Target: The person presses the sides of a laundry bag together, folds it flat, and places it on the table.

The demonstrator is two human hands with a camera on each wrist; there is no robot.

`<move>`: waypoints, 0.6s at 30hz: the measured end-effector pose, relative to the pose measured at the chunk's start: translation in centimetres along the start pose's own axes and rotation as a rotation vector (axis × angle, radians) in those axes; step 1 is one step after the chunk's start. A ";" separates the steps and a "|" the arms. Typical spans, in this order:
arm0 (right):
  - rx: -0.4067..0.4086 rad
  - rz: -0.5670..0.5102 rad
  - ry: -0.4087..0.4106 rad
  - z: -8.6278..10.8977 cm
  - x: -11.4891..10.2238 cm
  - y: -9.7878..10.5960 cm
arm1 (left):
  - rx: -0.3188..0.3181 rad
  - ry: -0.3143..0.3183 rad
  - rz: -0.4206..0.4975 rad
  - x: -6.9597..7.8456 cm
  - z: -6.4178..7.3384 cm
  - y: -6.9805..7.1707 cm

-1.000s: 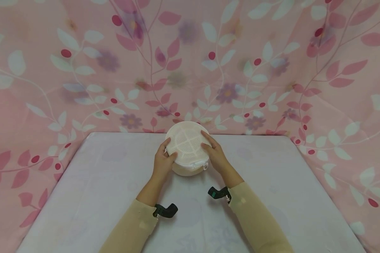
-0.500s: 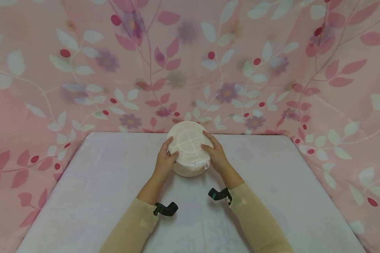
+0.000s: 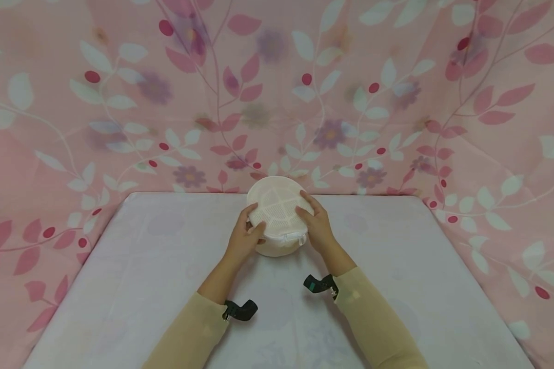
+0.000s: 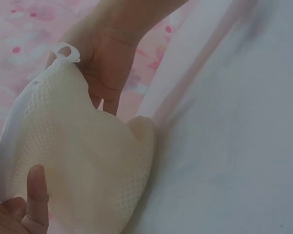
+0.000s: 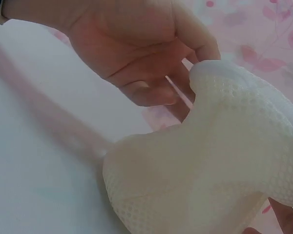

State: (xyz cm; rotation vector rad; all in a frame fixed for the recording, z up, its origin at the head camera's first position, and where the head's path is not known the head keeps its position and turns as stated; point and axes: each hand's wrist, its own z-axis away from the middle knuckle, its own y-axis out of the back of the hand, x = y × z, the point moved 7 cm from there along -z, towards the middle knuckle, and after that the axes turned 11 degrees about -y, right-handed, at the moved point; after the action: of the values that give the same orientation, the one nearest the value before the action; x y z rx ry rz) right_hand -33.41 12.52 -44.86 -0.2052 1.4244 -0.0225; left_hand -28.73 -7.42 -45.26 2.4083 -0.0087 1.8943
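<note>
A round cream mesh laundry bag is held tilted at the table's far edge, its white zipper along the front rim. My left hand grips the bag's left side, thumb at the front and fingers round the rim. On the right side, my right hand holds the rim close to the zipper pull. In the left wrist view the bag's soft wall is dented inward, and its lower edge lies right at the tabletop. The right wrist view shows the same sagging mesh.
A white cloth covers the table. Behind and beside it hangs a pink curtain with leaves and flowers. Black wrist cameras stick out from both beige sleeves.
The bag has shifted slightly to the right. My left hand has moved a little rightward with it, its thumb now lifted more away from the fingers. My right hand stays nearly in place.
</note>
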 end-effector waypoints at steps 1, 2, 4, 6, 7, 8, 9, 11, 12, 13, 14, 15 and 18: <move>0.004 0.000 0.000 0.0 0.0 0.0 | -0.013 0.004 -0.025 0.0 0.1 -0.1; 0.005 0.003 0.001 0.0 0.0 0.0 | -0.027 0.003 -0.045 0.0 0.3 -0.1; 0.008 0.012 0.002 0.0 -0.1 0.0 | -0.048 0.000 -0.033 0.1 0.4 -0.4; 0.014 0.025 0.005 0.0 -0.1 0.0 | -0.059 -0.003 0.019 0.2 0.5 -0.6; 0.013 0.033 0.006 0.0 -0.1 -0.1 | -0.061 -0.002 0.046 0.2 0.4 -0.7; 0.014 0.039 0.006 0.0 -0.1 -0.1 | -0.060 0.001 0.068 0.2 0.4 -0.8; 0.016 0.043 0.004 -0.1 -0.1 -0.1 | -0.058 0.007 0.089 0.2 0.4 -0.9; 0.025 0.054 -0.003 0.0 -0.1 -0.2 | -0.053 0.017 0.120 0.0 0.3 -1.0; 0.023 0.055 -0.008 0.0 0.0 -0.2 | -0.052 0.022 0.131 -0.1 0.3 -1.0; 0.030 0.060 -0.012 0.0 0.0 -0.2 | -0.052 0.024 0.143 -0.2 0.2 -1.1; 0.036 0.061 -0.018 0.0 0.0 -0.2 | -0.051 0.026 0.153 -0.3 0.1 -1.1; 0.043 0.065 -0.022 0.0 0.0 -0.2 | -0.053 0.025 0.157 -0.3 0.1 -1.1; 0.055 0.076 -0.032 0.1 -0.1 -0.2 | -0.046 0.027 0.161 -0.3 -0.1 -1.0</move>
State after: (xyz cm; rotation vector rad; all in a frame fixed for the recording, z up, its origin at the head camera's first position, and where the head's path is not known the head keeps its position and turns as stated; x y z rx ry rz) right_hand -33.31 12.31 -44.74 -0.1057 1.3969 0.0040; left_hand -28.84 -6.44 -45.61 2.4179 -0.2493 1.9684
